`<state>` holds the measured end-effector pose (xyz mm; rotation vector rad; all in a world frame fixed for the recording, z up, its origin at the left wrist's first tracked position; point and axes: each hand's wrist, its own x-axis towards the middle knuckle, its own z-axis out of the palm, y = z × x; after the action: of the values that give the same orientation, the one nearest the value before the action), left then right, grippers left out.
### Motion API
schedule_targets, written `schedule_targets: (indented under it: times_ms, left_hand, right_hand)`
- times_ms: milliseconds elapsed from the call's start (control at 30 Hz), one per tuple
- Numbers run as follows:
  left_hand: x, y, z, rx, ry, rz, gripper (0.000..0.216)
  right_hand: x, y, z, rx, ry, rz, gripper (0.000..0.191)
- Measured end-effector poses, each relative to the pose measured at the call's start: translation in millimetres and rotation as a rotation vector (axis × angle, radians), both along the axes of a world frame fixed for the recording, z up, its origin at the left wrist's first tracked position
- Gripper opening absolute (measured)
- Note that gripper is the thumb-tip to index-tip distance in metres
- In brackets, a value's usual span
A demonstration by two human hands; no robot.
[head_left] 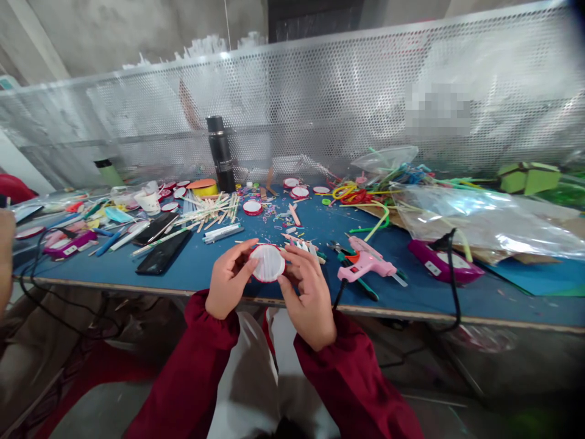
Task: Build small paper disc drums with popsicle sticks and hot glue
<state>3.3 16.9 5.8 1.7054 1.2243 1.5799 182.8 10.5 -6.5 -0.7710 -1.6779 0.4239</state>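
Note:
Both my hands hold a small round white disc with a red rim (267, 263) just above the near edge of the blue table (292, 286). My left hand (228, 279) grips its left side with fingers curled round it. My right hand (308, 296) pinches its right edge with thumb and fingers. Dark red sleeves cover both my forearms. Just right of my right hand a pink glue gun (365, 263) lies on the table.
A black flask (220, 153) stands at the back centre. Wooden sticks (208, 212), more red-rimmed discs (252, 207), pens and a black phone (162, 255) lie to the left. Coloured straws and plastic bags (479, 219) fill the right. A perforated metal screen closes the back. Another person's hand (5, 256) shows at far left.

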Motion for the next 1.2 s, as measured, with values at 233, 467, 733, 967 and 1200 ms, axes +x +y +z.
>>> schedule_targets:
  times_ms: [233, 467, 733, 967, 1200]
  left_hand:
    - [-2.6, -0.7, 0.3, 0.062, 0.102, 0.058, 0.026]
    - [0.2, -1.2, 2.0, 0.037, 0.036, 0.005, 0.025]
    - [0.6, -0.6, -0.4, 0.014, -0.036, -0.014, 0.017]
    - [-1.8, 0.4, -2.3, 0.018, 0.030, -0.002, 0.017]
    - [-0.9, -0.7, 0.2, 0.005, 0.039, -0.013, 0.017]
  right_hand:
    - [3.4, 7.8, -7.6, -0.094, -0.062, 0.087, 0.043]
    - [4.1, 6.9, -5.5, -0.145, -0.021, 0.109, 0.042]
    - [4.2, 5.2, -4.1, -0.187, -0.002, 0.105, 0.039]
    - [4.3, 5.3, -2.3, -0.136, -0.022, 0.094, 0.037]
    - [4.5, 6.1, -0.4, -0.090, -0.033, 0.087, 0.036]
